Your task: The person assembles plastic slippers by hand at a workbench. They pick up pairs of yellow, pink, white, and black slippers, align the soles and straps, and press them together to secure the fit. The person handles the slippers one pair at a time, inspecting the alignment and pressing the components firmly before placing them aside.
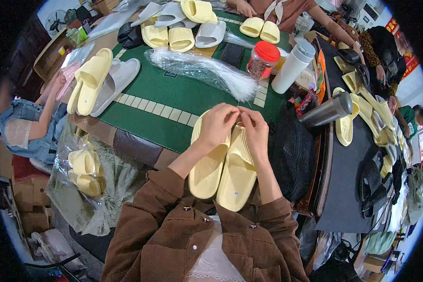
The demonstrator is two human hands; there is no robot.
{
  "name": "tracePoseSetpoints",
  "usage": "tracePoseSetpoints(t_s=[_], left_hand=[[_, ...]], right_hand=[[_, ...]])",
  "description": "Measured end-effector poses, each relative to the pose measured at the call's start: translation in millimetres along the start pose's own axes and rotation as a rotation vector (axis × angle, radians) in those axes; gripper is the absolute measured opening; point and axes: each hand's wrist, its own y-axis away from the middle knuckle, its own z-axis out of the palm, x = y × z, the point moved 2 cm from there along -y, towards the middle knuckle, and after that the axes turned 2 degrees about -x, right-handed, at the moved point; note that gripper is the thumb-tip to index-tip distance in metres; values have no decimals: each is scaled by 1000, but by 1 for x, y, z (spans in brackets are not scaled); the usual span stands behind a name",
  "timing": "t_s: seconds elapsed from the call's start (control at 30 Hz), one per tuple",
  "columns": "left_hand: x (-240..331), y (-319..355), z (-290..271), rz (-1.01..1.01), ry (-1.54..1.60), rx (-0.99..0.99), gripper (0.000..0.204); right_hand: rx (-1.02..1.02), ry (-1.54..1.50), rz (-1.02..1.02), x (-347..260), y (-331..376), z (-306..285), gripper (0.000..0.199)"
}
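A pair of pale yellow slide slippers (236,181) lies side by side in front of me, soles down, with the heels toward my body. Over their straps, my left hand (217,126) and my right hand (255,133) meet with fingertips pinched together. Whatever lies between the fingers is too small to make out. Just beyond my hands, a clear plastic bag of thin white strands (204,74) rests on the green table (141,91).
Yellow and grey slippers (181,38) pile up at the far side. A red-lidded jar (263,58), white bottle (293,66) and steel tumbler (327,110) stand right. More slippers cover the dark side table (345,188). A bag of slippers (87,171) hangs left. Other people sit around.
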Motion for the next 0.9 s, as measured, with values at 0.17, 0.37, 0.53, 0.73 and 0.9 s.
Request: tracePoseSetpoints(t_s=[0.17,0.37,0.53,0.73,0.9], left_hand=[[2,-1,-5,-99,112,88,7],[-6,-2,-4,-105,146,106,8],[-4,0,-1,-56,76,65,8],[-2,0,-1,13,38,54,7],[-2,0,1,21,52,73,7]], right_hand=[[-43,53,95,-5,3,0,22],[-58,38,97,-11,5,2,20],[-25,15,74,-13,5,3,14],[-22,19,85,-11,3,2,10],[-19,-5,93,-8,3,1,9]])
